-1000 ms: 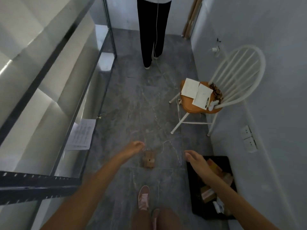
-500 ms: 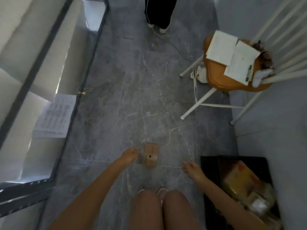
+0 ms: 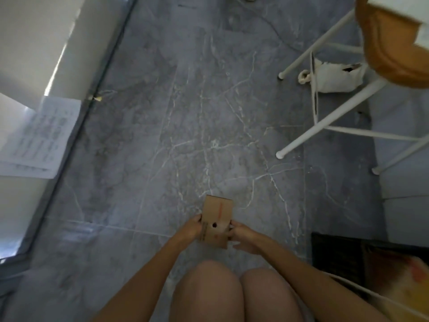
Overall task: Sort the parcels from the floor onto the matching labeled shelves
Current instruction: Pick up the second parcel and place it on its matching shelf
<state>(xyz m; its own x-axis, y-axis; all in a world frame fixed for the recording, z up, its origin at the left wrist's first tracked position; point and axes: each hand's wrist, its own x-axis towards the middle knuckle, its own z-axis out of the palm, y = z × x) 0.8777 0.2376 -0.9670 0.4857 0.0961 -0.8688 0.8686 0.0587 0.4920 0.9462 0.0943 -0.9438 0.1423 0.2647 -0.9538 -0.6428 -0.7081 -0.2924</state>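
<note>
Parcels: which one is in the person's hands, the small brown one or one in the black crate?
The small brown box, gripped on both sides by the left hand and right hand. The others sit untouched in the crate at lower right.

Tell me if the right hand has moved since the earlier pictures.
Yes. The right hand has swung left, away from the black crate, and now grips the small cardboard parcel opposite the left hand.

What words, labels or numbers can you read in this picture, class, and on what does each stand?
None can be read.
Small cardboard parcel, held by the left hand and right hand: red marks and a dark strip, too blurred.
Printed sheet on the shelf: rows of text, too small and blurred.
</note>
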